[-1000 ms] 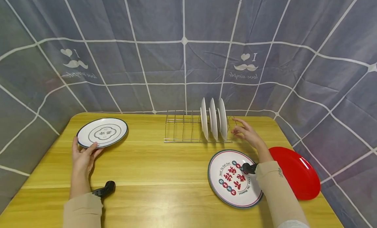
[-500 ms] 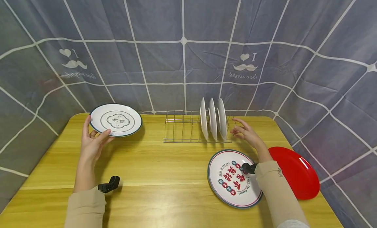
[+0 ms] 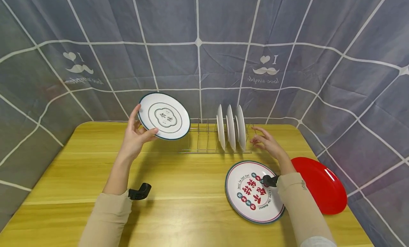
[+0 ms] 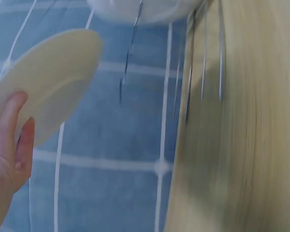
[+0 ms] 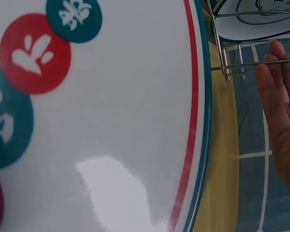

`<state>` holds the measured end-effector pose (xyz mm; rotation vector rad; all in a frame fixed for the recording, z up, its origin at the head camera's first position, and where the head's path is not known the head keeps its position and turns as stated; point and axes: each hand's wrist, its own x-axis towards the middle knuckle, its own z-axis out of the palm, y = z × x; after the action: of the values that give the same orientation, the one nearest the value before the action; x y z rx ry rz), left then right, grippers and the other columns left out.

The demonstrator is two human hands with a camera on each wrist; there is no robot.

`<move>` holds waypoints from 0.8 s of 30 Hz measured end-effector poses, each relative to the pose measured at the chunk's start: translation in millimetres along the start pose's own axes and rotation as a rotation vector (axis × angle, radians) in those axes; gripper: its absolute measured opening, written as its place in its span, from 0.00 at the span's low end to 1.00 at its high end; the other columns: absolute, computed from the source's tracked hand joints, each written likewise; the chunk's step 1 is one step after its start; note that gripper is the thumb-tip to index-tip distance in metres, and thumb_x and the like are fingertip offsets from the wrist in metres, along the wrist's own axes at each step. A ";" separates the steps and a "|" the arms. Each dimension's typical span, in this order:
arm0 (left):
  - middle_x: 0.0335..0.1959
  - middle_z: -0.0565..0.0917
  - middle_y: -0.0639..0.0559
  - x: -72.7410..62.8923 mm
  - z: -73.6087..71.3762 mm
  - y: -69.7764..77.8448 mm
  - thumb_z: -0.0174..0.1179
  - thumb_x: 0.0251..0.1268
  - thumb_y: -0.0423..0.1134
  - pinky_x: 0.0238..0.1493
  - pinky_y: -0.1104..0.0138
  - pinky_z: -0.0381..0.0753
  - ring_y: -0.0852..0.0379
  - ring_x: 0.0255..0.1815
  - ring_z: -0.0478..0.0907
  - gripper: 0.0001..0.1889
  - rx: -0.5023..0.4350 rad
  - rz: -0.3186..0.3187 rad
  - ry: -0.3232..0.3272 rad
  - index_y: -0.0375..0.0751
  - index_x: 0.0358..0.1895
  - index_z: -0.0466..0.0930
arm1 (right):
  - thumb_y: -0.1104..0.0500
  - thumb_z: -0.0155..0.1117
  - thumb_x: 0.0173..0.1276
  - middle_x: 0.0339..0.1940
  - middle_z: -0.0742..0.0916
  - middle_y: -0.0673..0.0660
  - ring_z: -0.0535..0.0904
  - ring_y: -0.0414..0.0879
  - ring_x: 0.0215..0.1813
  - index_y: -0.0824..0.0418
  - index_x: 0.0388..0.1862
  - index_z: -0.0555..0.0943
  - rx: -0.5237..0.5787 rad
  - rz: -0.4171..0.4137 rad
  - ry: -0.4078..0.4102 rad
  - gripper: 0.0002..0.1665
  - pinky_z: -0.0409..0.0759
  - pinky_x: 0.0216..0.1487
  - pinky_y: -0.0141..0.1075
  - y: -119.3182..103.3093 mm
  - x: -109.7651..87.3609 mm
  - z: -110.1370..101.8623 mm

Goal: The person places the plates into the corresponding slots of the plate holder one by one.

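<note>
My left hand (image 3: 135, 135) grips a white plate (image 3: 164, 115) with a dark rim and black lettering. Its thumb lies on the printed face and its fingers are behind. The plate is tilted, raised above the table, its right edge before the left end of a wire dish rack (image 3: 204, 153). In the left wrist view, the fingers (image 4: 12, 128) rest against the plate's pale back (image 4: 63, 82). Several slots to the right, white plates (image 3: 231, 128) stand upright in the rack. My right hand (image 3: 268, 144) is at the rack's right end, fingers extended against its wire (image 5: 280, 62).
A white plate with red lettering (image 3: 246, 211) lies flat in front of the rack, partly under the right forearm. A red plate (image 3: 322, 190) lies at the table's right edge. A grey curtain (image 3: 172, 66) hangs behind the wooden table (image 3: 179, 190).
My left hand has carried its plate up and to the right, from the table's left side to the rack's left end, tilting it more. My right hand stays at the rack.
</note>
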<state>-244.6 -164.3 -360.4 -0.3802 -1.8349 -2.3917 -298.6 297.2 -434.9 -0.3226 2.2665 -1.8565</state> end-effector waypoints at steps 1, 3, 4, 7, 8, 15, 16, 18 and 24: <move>0.59 0.56 0.43 2.2 7.7 -1.0 0.55 0.53 0.16 0.36 0.68 0.82 0.56 0.47 0.74 0.49 0.017 -0.003 -0.010 0.58 0.72 0.42 | 0.56 0.48 0.72 0.35 0.80 0.55 0.75 0.57 0.46 0.64 0.70 0.54 0.001 0.002 0.000 0.31 0.67 0.58 0.59 -0.2 0.2 0.0; 0.59 0.55 0.41 6.6 22.2 -4.3 0.57 0.53 0.17 0.37 0.66 0.83 0.54 0.47 0.73 0.49 0.052 -0.009 -0.032 0.58 0.72 0.43 | 0.57 0.48 0.72 0.35 0.80 0.55 0.75 0.57 0.46 0.64 0.70 0.53 0.010 0.008 -0.001 0.31 0.66 0.59 0.59 -1.0 0.3 0.2; 0.59 0.56 0.41 8.8 29.0 -6.5 0.58 0.52 0.18 0.37 0.65 0.83 0.54 0.47 0.73 0.49 0.067 -0.010 -0.043 0.58 0.72 0.44 | 0.57 0.48 0.72 0.35 0.80 0.55 0.75 0.56 0.46 0.65 0.70 0.53 0.015 0.013 -0.001 0.31 0.65 0.59 0.60 -1.3 0.4 0.2; 0.56 0.60 0.40 14.9 48.4 -14.3 0.60 0.51 0.20 0.36 0.62 0.83 0.55 0.45 0.73 0.49 0.118 -0.008 -0.069 0.58 0.72 0.46 | 0.59 0.46 0.73 0.36 0.80 0.58 0.75 0.53 0.45 0.65 0.70 0.53 0.024 0.026 0.002 0.30 0.64 0.59 0.60 -4.1 0.2 1.4; 0.55 0.61 0.40 16.6 54.4 -16.8 0.61 0.51 0.20 0.35 0.62 0.83 0.56 0.44 0.74 0.49 0.136 -0.004 -0.078 0.57 0.72 0.46 | 0.60 0.46 0.73 0.37 0.79 0.60 0.75 0.53 0.45 0.65 0.69 0.54 0.027 0.029 0.003 0.29 0.64 0.59 0.60 -5.7 -0.2 2.0; 0.53 0.65 0.37 27.8 88.6 -32.2 0.64 0.48 0.22 0.35 0.51 0.82 0.57 0.38 0.74 0.47 0.169 0.010 -0.075 0.54 0.71 0.52 | 0.64 0.42 0.73 0.40 0.76 0.72 0.74 0.56 0.45 0.66 0.68 0.54 0.013 0.041 0.002 0.27 0.61 0.59 0.63 -24.9 -7.5 11.4; 0.53 0.66 0.37 29.4 92.3 -33.7 0.64 0.48 0.22 0.35 0.51 0.82 0.56 0.38 0.74 0.46 0.179 0.010 -0.068 0.54 0.71 0.53 | 0.64 0.42 0.73 0.40 0.76 0.72 0.74 0.57 0.46 0.67 0.69 0.53 0.012 0.042 0.002 0.27 0.61 0.60 0.63 -27.1 -8.6 12.4; 0.53 0.67 0.37 32.3 99.0 -36.3 0.65 0.47 0.23 0.33 0.53 0.83 0.53 0.39 0.74 0.46 0.224 0.017 -0.059 0.53 0.70 0.54 | 0.64 0.42 0.73 0.39 0.77 0.70 0.73 0.59 0.47 0.69 0.69 0.52 0.010 0.044 0.002 0.28 0.62 0.60 0.62 -29.0 -9.5 13.1; 0.48 0.70 0.37 36.1 118.6 -39.4 0.69 0.45 0.28 0.32 0.62 0.83 0.44 0.41 0.76 0.45 0.461 0.085 -0.062 0.51 0.69 0.57 | 0.61 0.43 0.74 0.36 0.80 0.58 0.76 0.53 0.45 0.68 0.70 0.51 0.008 0.035 -0.001 0.29 0.63 0.59 0.61 -15.8 -4.2 5.4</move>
<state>-272.6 -37.2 -359.3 -0.4718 -2.2618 -1.8421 -292.4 290.3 -420.4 -0.2807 2.2489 -1.8481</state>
